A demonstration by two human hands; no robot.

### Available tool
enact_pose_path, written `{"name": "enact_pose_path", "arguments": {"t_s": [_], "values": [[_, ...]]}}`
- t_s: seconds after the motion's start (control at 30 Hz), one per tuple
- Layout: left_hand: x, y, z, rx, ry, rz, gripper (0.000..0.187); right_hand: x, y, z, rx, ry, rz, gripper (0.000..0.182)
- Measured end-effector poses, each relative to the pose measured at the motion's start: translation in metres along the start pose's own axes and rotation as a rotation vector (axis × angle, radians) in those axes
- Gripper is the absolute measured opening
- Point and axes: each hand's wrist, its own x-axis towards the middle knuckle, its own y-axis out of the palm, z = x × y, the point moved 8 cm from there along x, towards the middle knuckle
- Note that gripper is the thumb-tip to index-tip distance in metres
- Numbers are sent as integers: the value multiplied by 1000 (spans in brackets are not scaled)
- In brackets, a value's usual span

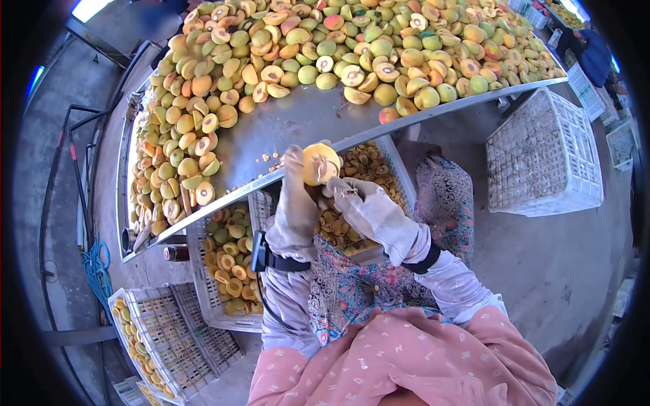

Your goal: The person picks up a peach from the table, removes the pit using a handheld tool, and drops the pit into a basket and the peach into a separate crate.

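Observation:
A yellow fruit half (321, 164) with its cut face showing is held near the table's front edge. My left hand (296, 196), in a dirty pale glove, grips it from the left side. Close against its lower right edge is my right hand (365, 206), also gloved, its fingers curled together; whatever they hold is too small to make out. Just beyond, on the metal table (291, 125), lies a large heap of whole and halved fruits (271, 54). Below both hands, a crate of cut pieces (369, 169) shows partly behind them.
A white crate of fruit halves (194, 271) stands left of my knees, with another tilted crate (169, 331) farther left. Stacked white crates (542, 155) are at the right. A blue hose (97, 271) lies at far left. Another person (590, 59) is at the upper right.

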Motion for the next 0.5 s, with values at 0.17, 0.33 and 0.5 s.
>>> {"name": "enact_pose_path", "arguments": {"t_s": [0.17, 0.33, 0.5], "values": [[-37, 16, -7, 63, 187, -92, 68, -12, -4, -13, -154, -10, -100, 55], [-41, 5, -6, 264, 453, -197, 50, -36, 5, 18, -252, -50, -151, 49], [-73, 33, -36, 346, 526, -331, 33, -44, 27, 25, 326, -107, -18, 43]]}}
